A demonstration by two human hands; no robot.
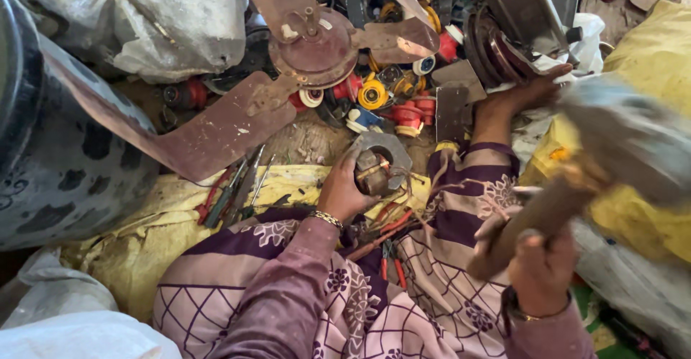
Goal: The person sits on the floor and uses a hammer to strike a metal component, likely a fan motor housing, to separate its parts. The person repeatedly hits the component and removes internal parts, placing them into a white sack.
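- The left hand (344, 190) is gripping a grey metal motor stator with copper windings (378, 163), fingers closed around its near side, pressing it down at the edge of the yellow cloth (155, 215) spread over the floor.
- The right hand (541, 269) is clenching the wooden handle of a hammer (576, 186), which is raised and blurred; its heavy grey head is hanging up and to the right of the stator.
- The stator is lying ahead and to the left of the right hand, and the hammer's long axis is slanting from lower left at the hand to upper right at the head, so the head is sitting well apart from the stator.
- The left hand is touching the stator, and is far nearer to it than the right.
- A bare foot (522, 96) is resting just beyond the stator, near red and yellow plastic spools (389, 100).
- A rusty brown fan blade assembly (288, 71) is lying across the floor's far side, and red-handled pliers (219, 193) are lying on the cloth to the left.
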